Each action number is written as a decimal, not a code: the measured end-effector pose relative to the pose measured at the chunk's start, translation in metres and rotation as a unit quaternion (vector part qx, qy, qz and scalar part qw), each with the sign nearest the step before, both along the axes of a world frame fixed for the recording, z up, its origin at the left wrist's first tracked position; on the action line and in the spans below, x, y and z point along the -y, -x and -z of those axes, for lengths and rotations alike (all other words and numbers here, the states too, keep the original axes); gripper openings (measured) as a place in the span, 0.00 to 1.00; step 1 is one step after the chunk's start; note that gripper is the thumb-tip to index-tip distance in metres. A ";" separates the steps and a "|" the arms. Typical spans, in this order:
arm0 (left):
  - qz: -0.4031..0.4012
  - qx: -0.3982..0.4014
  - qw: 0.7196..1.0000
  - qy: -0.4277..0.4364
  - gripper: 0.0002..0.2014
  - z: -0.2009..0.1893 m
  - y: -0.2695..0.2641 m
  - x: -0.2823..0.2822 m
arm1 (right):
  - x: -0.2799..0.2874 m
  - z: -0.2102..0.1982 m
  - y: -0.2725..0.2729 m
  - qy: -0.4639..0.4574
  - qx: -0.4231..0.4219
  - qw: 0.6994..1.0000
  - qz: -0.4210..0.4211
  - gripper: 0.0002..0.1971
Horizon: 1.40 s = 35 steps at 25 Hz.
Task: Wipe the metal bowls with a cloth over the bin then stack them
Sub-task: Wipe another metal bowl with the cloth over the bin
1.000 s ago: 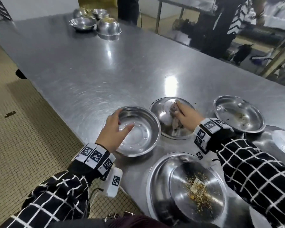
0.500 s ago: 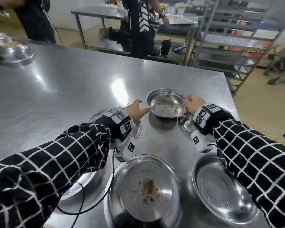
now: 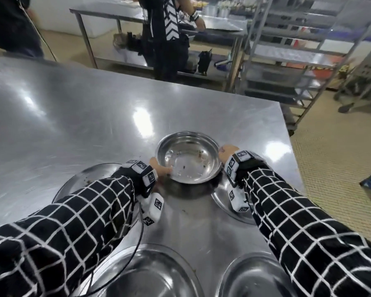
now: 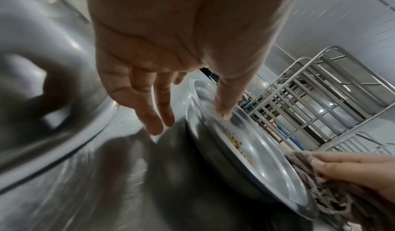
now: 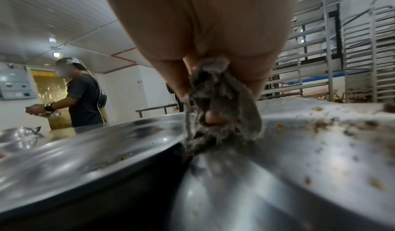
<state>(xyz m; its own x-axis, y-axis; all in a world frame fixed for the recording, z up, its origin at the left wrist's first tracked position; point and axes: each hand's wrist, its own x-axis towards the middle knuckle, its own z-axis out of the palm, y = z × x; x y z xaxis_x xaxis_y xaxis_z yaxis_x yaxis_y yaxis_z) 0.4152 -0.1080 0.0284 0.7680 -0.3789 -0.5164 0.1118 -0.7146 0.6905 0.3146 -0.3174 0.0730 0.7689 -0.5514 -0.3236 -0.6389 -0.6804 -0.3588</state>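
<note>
crumby metal bowl (image 3: 188,157) sits on the steel table (image 3: 77,116) between both hands | left hand (image 3: 160,169) on the bowl's near-left rim, thumb over the edge, fingers straight and loose (not really gripping) | right hand (image 3: 227,153) at the bowl's right rim, balled tight round a grey cloth (image 5: 215,99)
</note>
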 end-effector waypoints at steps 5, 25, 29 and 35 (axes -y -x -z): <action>-0.064 0.019 0.994 0.085 0.22 -0.015 0.005 -0.004 | -0.001 0.003 -0.009 -0.031 0.026 0.999 0.021 0.16; 0.129 -0.036 0.924 0.359 0.03 -0.211 0.220 -0.083 | -0.147 -0.161 0.277 -0.005 0.397 0.856 0.330 0.06; 0.170 -0.063 0.902 0.392 0.15 -0.198 0.285 -0.067 | -0.170 -0.157 0.367 0.025 0.397 0.824 0.403 0.06; 0.227 -0.142 0.878 0.397 0.20 -0.177 0.381 -0.035 | -0.194 -0.135 0.488 0.044 0.445 0.753 0.483 0.12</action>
